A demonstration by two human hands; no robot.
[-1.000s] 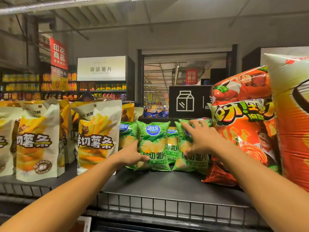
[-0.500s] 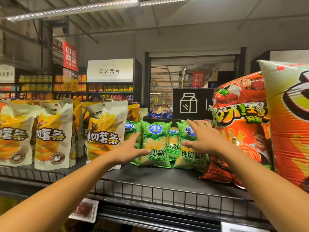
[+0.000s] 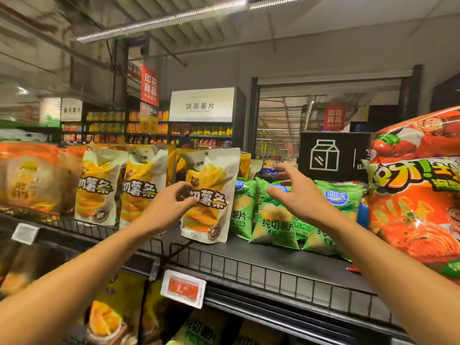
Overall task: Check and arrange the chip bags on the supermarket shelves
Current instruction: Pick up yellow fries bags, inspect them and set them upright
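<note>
A: How much room is there on the top shelf [image 3: 286,260]?
B: A bare dark strip runs along the front, behind the low wire rail [image 3: 273,277]. It lies in front of the green chip bags [image 3: 273,220] and widens toward the big orange snack bag [image 3: 418,220] on the right. Left of it, the white-and-yellow fry pouches [image 3: 99,188] stand close to the rail.

A: And the hands?
B: Both arms reach forward. The left hand [image 3: 166,207] is at the face of the nearest fry pouch [image 3: 211,195], fingers curled loosely against its print; whether it actually pinches the pouch, I cannot tell. The right hand [image 3: 296,195] hovers with fingers spread wide, grasping nothing, in front of the tops of the green bags.

A: How do the bags look?
B: The green ones are small and puffy, standing in a tight cluster, slightly leaning and overlapping. The nearest pouch stands upright, its bottom on the shelf beside them. A red price tag [image 3: 183,288] hangs below the rail.
</note>
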